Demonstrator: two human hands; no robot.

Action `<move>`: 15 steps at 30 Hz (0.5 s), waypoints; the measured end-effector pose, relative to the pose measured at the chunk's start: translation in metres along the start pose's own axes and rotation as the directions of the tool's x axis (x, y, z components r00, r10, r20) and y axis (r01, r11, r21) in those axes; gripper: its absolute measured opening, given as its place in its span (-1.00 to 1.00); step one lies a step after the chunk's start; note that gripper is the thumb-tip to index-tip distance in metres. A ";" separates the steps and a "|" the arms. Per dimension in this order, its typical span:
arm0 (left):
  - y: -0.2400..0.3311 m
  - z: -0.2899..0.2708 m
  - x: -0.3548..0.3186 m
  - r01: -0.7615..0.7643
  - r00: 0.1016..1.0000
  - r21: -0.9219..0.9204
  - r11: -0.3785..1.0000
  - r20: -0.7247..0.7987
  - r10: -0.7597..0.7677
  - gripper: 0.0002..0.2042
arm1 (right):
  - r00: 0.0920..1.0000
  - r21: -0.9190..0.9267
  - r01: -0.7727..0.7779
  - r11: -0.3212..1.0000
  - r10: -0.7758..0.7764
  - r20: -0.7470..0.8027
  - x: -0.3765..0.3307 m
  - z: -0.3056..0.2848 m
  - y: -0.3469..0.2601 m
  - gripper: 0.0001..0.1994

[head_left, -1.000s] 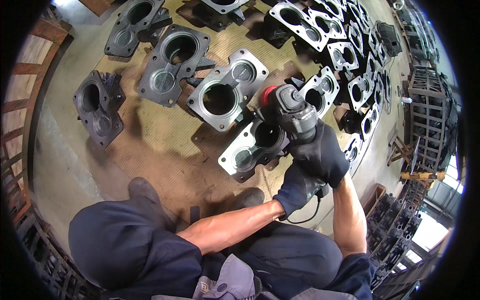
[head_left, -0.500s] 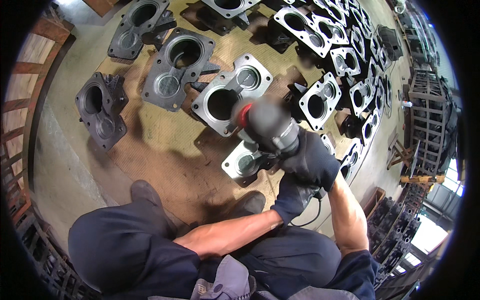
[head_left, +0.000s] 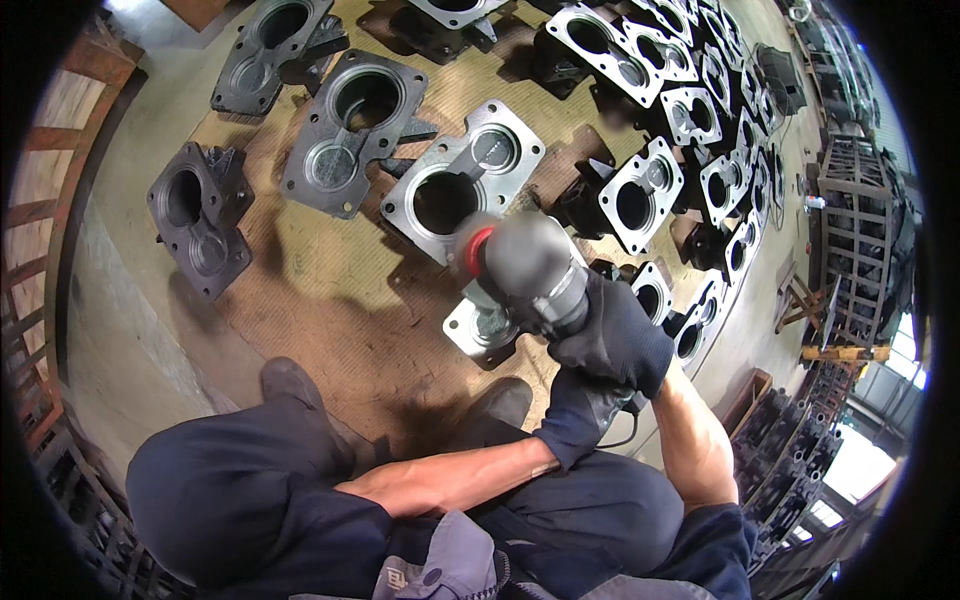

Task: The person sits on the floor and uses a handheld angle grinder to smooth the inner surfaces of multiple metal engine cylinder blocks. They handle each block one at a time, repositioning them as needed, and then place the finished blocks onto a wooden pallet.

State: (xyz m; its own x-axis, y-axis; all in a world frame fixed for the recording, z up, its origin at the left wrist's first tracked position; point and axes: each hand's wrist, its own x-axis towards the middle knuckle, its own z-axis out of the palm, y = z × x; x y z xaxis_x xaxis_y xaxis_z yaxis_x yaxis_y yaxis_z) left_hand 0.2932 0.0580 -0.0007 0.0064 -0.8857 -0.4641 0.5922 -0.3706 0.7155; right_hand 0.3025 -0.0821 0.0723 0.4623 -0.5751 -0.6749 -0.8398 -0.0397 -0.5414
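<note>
Both my hands wear dark gloves and are closed on an angle grinder (head_left: 555, 290) with a red part by its disc. My right hand (head_left: 622, 338) wraps round the body behind the grinder's head. Below it, nearer to me, my left hand (head_left: 585, 410) grips the rear, its fingers partly hidden. The blurred disc end is at the near edge of a metal casting (head_left: 470, 170) with a large round bore and a smaller round recess; whether they touch I cannot tell. Partly under the grinder lies another bright-faced casting (head_left: 475, 328).
Darker castings (head_left: 345, 130) stand to the left on a brown floor sheet (head_left: 330, 290). Many bright-faced castings (head_left: 640, 195) crowd the right. A black cord (head_left: 625, 437) hangs behind the grinder. Metal racks (head_left: 855, 240) line the far right, and my shoe (head_left: 500, 405) is close below.
The grinder and both hands have shifted slightly left and toward me. Its head now covers more of the nearest casting, and more of the castings to the right shows.
</note>
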 end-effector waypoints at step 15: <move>-0.006 0.001 -0.007 0.032 0.999 0.104 0.994 0.001 -0.032 -0.55 | 0.999 -0.074 -0.036 0.997 0.036 0.007 -0.005 0.003 -0.004 -0.47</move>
State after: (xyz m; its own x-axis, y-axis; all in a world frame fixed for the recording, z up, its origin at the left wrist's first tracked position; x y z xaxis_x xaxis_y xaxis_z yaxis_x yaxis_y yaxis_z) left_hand 0.2891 0.0657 -0.0015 -0.0136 -0.8738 -0.4860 0.5048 -0.4256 0.7510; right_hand 0.3042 -0.0764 0.0763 0.4334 -0.5707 -0.6975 -0.8744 -0.0791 -0.4786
